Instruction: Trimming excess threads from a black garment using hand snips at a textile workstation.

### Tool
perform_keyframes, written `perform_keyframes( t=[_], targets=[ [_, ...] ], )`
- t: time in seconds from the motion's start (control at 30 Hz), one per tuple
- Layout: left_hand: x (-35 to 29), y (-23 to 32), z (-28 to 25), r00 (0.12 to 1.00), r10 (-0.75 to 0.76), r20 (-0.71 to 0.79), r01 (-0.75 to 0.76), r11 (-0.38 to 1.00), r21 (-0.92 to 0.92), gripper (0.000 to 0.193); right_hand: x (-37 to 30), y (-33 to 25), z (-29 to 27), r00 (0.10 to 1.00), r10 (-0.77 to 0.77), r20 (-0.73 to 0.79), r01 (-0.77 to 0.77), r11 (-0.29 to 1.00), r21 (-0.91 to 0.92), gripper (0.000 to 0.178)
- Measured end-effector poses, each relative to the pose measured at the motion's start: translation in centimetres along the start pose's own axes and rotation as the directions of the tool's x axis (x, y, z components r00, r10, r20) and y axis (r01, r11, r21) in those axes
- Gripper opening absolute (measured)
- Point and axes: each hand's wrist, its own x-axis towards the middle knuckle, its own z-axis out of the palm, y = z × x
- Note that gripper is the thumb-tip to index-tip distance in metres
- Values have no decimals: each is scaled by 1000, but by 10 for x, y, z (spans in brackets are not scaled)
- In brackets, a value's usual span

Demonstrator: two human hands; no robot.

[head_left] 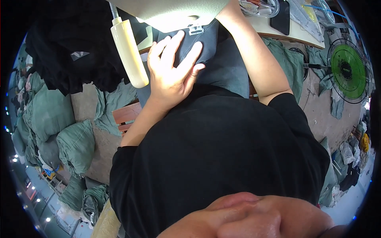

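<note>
My left hand (172, 73) lies on a piece of dark blue-grey fabric (208, 45), its fingers spread and pressing it flat. A line of stitching runs along the fabric, between my fingers and the metal presser foot (196, 30) of a sewing machine (174, 14). My fingertips are just short of the foot. The pale machine head covers the needle area from above. My right hand (228, 12) reaches past the right side of the head; its fingers are hidden behind it, so what they touch does not show.
A cream lamp (129, 53) on a flexible neck hangs left of my hand. Black garments (75, 51) are heaped at the left. On the table (293, 35) lie a phone (280, 18) and a tub of small tools (260, 7). A green-bladed fan (347, 71) stands right; stuffed green sacks (51, 111) lie left.
</note>
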Motion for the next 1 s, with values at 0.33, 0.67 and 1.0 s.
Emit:
perform_keyframes(
  t=[0.33, 0.67, 1.0],
  targets=[
    [-12, -2, -14, 904, 117, 410, 151, 812, -563, 22, -75, -70, -69, 835, 403, 376, -405, 911, -75, 18],
    [-42, 11, -3, 863, -160, 480, 496, 446, -745, 45, -112, -171, -55, 640, -154, 753, 169, 984, 57, 29],
    [-36, -8, -5, 864, -293, 410, 462, 134, -877, 50, -116, -174, -60, 669, -106, 736, 368, 907, -203, 24]
  ],
)
